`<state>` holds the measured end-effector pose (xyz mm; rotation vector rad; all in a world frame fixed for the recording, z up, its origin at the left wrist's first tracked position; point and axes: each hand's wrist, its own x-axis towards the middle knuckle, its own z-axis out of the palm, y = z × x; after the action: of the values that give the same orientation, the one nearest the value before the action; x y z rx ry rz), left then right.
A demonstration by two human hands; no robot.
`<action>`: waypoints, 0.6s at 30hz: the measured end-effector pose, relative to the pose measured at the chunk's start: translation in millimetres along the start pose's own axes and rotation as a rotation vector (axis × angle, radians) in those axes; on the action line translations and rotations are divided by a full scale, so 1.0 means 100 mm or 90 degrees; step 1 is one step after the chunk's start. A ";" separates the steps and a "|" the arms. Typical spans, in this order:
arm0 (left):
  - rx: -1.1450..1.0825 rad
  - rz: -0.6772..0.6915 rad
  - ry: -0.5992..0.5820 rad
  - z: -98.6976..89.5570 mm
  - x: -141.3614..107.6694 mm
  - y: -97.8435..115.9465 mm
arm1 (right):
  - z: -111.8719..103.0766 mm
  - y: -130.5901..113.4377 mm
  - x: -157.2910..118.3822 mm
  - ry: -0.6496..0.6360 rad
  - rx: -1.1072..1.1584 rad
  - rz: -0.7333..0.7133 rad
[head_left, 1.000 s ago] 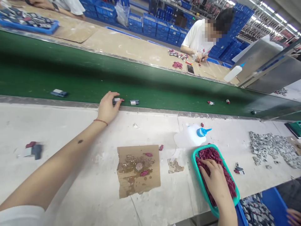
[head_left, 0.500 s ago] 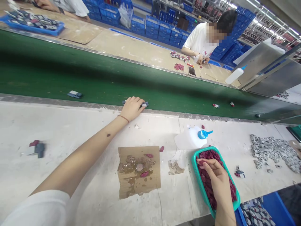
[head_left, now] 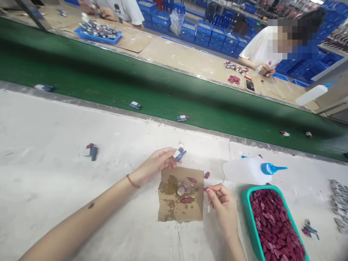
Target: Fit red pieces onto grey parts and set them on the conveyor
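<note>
My left hand (head_left: 160,160), reaching in above the workbench, grips a small blue-grey and white part (head_left: 178,155) between thumb and fingers. Lower right, my right hand (head_left: 222,201) pinches a tiny dark red piece (head_left: 206,189) at the fingertips. Between the hands lies a square of brown cardboard (head_left: 166,212), wet with a clear liquid. On it are a small round disc (head_left: 181,191) and two red pieces, one of them the lower red piece (head_left: 186,200). Right of my right hand stands a green basket (head_left: 247,212) full of dark red pieces.
A white bottle with a blue nozzle (head_left: 244,170) lies behind the basket. Beyond the bench runs a green conveyor belt (head_left: 157,98) carrying several parts. An assembled part (head_left: 92,151) rests at left, another (head_left: 310,230) at right. Two people work across the belt.
My left hand has come back from the belt with the blue-grey part. My right hand has left the basket, moving left with a red piece. The view has shifted left.
</note>
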<state>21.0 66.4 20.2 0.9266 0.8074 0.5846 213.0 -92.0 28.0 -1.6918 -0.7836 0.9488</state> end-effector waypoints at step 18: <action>-0.204 0.040 0.104 -0.01 -0.52 -0.26 | 0.39 0.00 0.07 -0.281 -0.530 -0.410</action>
<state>-7.1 15.8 15.0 0.6167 0.8038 0.8260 182.3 -69.1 18.7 -1.6948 -2.0855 0.5492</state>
